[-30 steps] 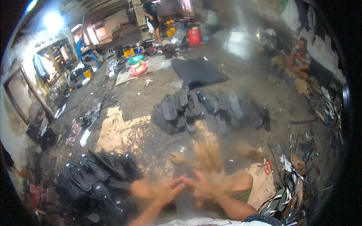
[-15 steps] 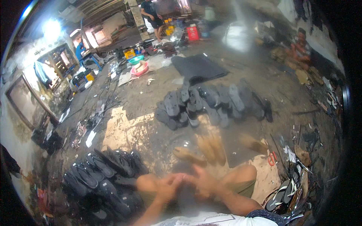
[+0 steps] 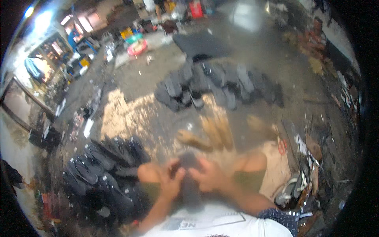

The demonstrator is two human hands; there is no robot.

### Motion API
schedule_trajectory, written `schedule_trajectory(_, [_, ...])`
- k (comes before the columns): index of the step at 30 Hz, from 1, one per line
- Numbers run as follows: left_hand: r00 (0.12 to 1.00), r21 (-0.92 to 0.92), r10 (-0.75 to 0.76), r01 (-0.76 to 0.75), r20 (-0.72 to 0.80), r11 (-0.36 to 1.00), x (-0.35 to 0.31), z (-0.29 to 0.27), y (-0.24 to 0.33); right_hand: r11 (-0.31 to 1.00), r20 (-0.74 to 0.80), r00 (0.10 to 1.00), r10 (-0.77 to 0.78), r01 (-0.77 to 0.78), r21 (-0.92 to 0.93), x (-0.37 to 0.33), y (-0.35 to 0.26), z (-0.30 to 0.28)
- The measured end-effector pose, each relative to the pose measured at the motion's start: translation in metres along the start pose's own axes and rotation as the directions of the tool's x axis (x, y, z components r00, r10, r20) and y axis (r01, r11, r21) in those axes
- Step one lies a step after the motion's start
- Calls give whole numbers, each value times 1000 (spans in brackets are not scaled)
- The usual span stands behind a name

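Observation:
Between my hands I hold a dark grey sandal (image 3: 191, 191), upright and blurred, one end near my shirt. My left hand (image 3: 172, 177) is closed on its left edge. My right hand (image 3: 205, 173) grips the right edge, thumb on the sandal's face. Just beyond my hands lie several tan foot-shaped forms (image 3: 215, 132). Black sandals (image 3: 89, 170) are packed in rows by my left knee. Farther ahead, a long heap of dark sandals (image 3: 221, 85) lies on the floor. Whether the held sandal has a strap is hidden.
Tan cardboard sheets (image 3: 122, 114) lie on the dirty floor. Red-handled scissors (image 3: 282, 146) and a black-and-white flip-flop (image 3: 287, 192) are at my right, beside scraps. A dark sheet (image 3: 201, 44) lies beyond the heap. Another person (image 3: 315, 39) sits far right; a pink basin (image 3: 137, 47) stands far left.
My view has tilted down, so the floor things sit higher. My hands have moved apart to the sandal's two edges, and its dark face now shows between them.

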State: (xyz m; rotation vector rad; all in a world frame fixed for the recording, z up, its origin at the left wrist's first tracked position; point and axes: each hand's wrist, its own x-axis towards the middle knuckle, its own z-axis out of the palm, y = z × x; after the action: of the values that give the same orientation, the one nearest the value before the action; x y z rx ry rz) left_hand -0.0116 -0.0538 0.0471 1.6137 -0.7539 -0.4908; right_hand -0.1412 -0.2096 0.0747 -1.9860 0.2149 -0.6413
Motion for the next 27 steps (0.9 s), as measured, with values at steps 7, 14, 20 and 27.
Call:
schedule_trajectory(7, [987,439,-55,-16,149,898,-7,12,-13,897,-142,904,404,-361,254,24,67,43])
schedule_trajectory(14, [927,-38,-368,372,78,928,-16,-48,-32,961,-246,940,234,-262,-84,73,201,38])
schedule_trajectory(20, [912,-12,-368,372,-183,928,12,-58,-16,840,105,834,542,-536,-83,35,226,33])
schedule_trajectory(27, [928,429,-11,183,-372,884,50,-87,-69,672,191,821,538,-554,491,-21,25,24])
